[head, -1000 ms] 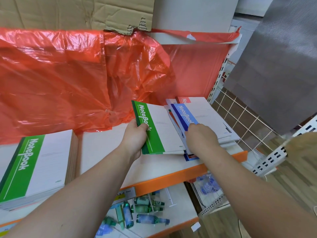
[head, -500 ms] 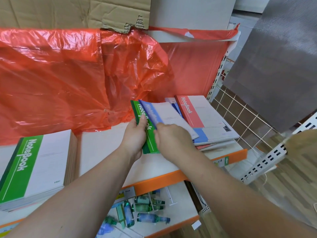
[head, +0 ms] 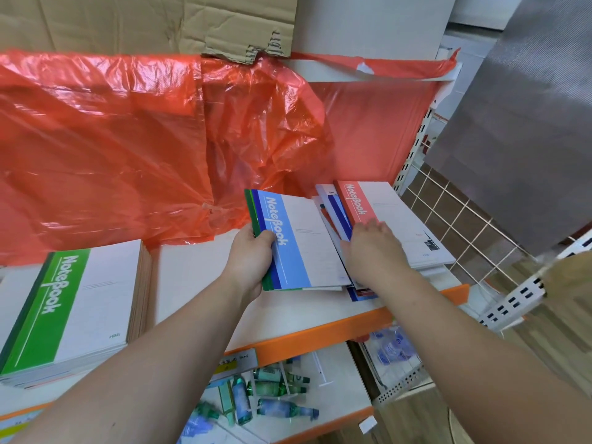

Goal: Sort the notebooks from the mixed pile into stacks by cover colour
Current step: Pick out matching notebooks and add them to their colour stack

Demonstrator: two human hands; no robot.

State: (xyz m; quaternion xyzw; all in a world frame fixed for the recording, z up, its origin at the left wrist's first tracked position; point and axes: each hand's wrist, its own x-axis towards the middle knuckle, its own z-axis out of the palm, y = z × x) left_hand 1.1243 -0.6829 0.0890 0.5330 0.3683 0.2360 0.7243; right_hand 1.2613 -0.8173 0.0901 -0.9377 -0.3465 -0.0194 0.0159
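Note:
My left hand point(head: 253, 254) grips two notebooks by their spine edge: a blue-covered notebook point(head: 298, 241) on top and a green one point(head: 251, 209) under it, of which only a strip shows. To their right lies the mixed pile point(head: 336, 216), topped by a red-covered notebook point(head: 384, 219). My right hand point(head: 371, 248) rests on the pile's near edge with fingers stretched over the red notebook's lower corner. A stack of green notebooks point(head: 70, 306) sits at the shelf's left end.
The white shelf point(head: 198, 277) has an orange front edge. Red plastic sheeting point(head: 128, 149) hangs behind it. A wire grid panel point(head: 455, 225) stands to the right. Small bottles point(head: 256, 395) lie on the lower shelf.
My right hand carried the blue notebook from the pile onto the green one in my left hand, then went back to the pile. The red notebook now tops the pile.

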